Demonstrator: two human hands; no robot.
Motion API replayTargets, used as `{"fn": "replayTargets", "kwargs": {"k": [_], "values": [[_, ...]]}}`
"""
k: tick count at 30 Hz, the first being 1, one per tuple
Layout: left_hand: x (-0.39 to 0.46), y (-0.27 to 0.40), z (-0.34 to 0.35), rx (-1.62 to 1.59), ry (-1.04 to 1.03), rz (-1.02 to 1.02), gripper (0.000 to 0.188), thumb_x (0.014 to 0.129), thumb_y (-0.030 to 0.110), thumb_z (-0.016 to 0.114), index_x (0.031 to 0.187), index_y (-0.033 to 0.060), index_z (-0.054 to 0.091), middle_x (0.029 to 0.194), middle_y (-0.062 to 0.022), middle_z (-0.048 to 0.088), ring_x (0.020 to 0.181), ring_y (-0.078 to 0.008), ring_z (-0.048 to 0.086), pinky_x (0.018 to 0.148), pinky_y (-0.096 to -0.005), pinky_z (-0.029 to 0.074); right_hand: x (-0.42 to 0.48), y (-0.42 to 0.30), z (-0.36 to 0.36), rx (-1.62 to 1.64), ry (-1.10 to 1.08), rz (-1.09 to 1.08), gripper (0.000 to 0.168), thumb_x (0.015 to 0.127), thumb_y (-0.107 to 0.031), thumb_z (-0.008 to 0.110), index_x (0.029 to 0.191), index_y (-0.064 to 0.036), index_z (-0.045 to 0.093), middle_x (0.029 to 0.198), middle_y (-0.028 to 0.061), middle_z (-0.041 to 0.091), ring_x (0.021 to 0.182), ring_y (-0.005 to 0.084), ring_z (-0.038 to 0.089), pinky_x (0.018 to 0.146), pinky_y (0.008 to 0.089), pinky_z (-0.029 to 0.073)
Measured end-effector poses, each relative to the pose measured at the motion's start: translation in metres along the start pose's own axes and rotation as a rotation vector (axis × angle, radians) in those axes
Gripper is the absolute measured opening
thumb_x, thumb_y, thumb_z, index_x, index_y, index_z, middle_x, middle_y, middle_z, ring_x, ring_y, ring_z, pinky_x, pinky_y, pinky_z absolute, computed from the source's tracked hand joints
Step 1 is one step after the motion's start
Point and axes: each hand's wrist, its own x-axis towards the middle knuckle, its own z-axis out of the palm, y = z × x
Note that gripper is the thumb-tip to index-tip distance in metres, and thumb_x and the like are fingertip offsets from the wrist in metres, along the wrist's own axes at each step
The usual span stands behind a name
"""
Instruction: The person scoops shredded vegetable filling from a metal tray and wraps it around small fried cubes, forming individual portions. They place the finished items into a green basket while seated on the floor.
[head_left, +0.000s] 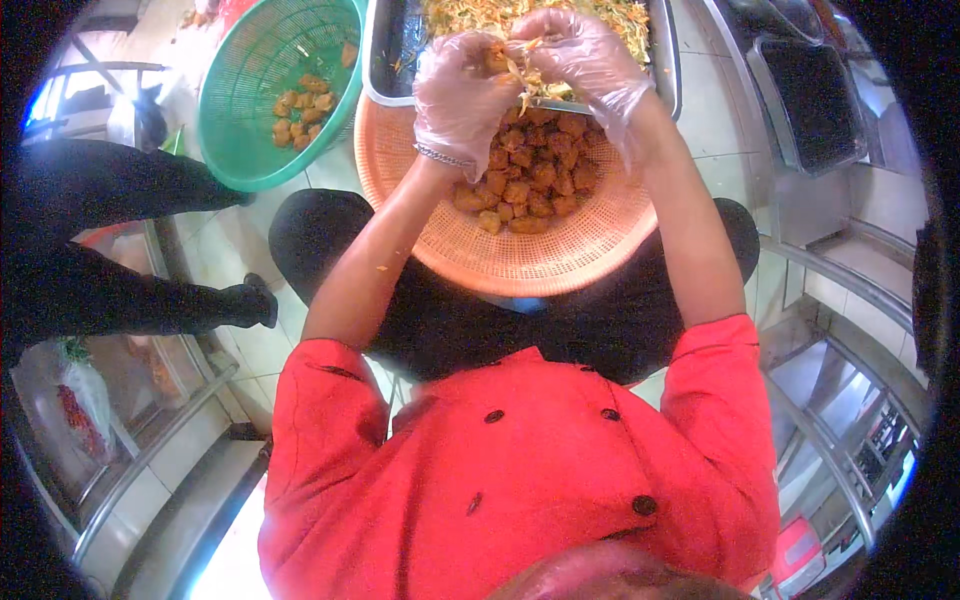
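My left hand (461, 101), in a thin clear plastic glove, has its fingers curled around a small browned piece (496, 57), probably fried tofu. My right hand (581, 56), gloved the same way, pinches shredded vegetables (527, 75) against that piece, and some shreds dangle below the fingertips. Both hands meet over the near edge of a metal tray (673, 45), which holds a shredded vegetable mix (465, 15). Under my wrists, an orange plastic basket (525, 270) sits between my knees with many browned fried cubes (536, 172) in it. The fingertips partly hide the held piece.
At the left stands a green plastic basket (225, 97) with several fried cubes (304, 109) at its bottom. Another person's dark-clothed legs (142, 285) extend in from the left. A dark rectangular tray (810, 101) and metal rails (840, 277) are on the right.
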Motion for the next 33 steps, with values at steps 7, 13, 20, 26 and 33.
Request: {"fn": "replayTargets", "kwargs": {"k": [7, 13, 20, 26, 33], "values": [[0.001, 0.011, -0.005, 0.058, -0.049, 0.302, 0.031, 0.066, 0.011, 0.075, 0.096, 0.0064, 0.067, 0.093, -0.0137, 0.065, 0.09, -0.0312, 0.063, 0.081, -0.0396, 0.051, -0.004, -0.025, 0.011, -0.015, 0.062, 0.267, 0.021, 0.085, -0.007, 0.069, 0.106, -0.005, 0.066, 0.093, 0.01, 0.068, 0.077, 0.0147, 0.065, 0.061, 0.0241, 0.055], [0.009, 0.001, -0.001, 0.119, 0.035, 0.259, 0.033, 0.065, 0.011, 0.075, 0.097, 0.0099, 0.067, 0.096, -0.011, 0.066, 0.09, -0.0291, 0.063, 0.081, -0.0388, 0.052, -0.015, -0.046, 0.012, 0.113, 0.051, 0.301, 0.041, 0.086, -0.005, 0.068, 0.126, -0.002, 0.055, 0.101, 0.0078, 0.066, 0.083, 0.0109, 0.063, 0.072, 0.0214, 0.056], [0.008, -0.006, -0.002, 0.201, 0.088, 0.127, 0.038, 0.065, 0.014, 0.075, 0.102, 0.0125, 0.067, 0.095, -0.0102, 0.066, 0.091, -0.0292, 0.062, 0.083, -0.0391, 0.052, -0.012, -0.011, 0.022, -0.185, 0.124, -0.144, 0.032, 0.082, -0.014, 0.072, 0.112, -0.001, 0.068, 0.094, 0.009, 0.071, 0.082, 0.0111, 0.063, 0.074, 0.0242, 0.052], [0.007, -0.012, -0.003, 0.202, 0.062, 0.137, 0.035, 0.065, 0.018, 0.078, 0.097, 0.0114, 0.068, 0.093, -0.0102, 0.066, 0.087, -0.0287, 0.063, 0.078, -0.038, 0.053, -0.003, 0.008, 0.015, -0.163, 0.097, -0.16, 0.02, 0.082, -0.01, 0.068, 0.1, -0.003, 0.073, 0.087, 0.0044, 0.072, 0.078, 0.0094, 0.062, 0.071, 0.0267, 0.051], [0.004, -0.001, -0.001, 0.135, 0.053, 0.137, 0.033, 0.064, 0.019, 0.082, 0.091, 0.0067, 0.067, 0.093, -0.0143, 0.063, 0.084, -0.0318, 0.063, 0.075, -0.0395, 0.053, -0.013, -0.015, 0.022, -0.561, 0.232, -0.304, 0.024, 0.079, -0.013, 0.062, 0.098, -0.003, 0.072, 0.092, 0.0159, 0.071, 0.079, 0.0266, 0.068, 0.075, 0.0347, 0.053]]}}
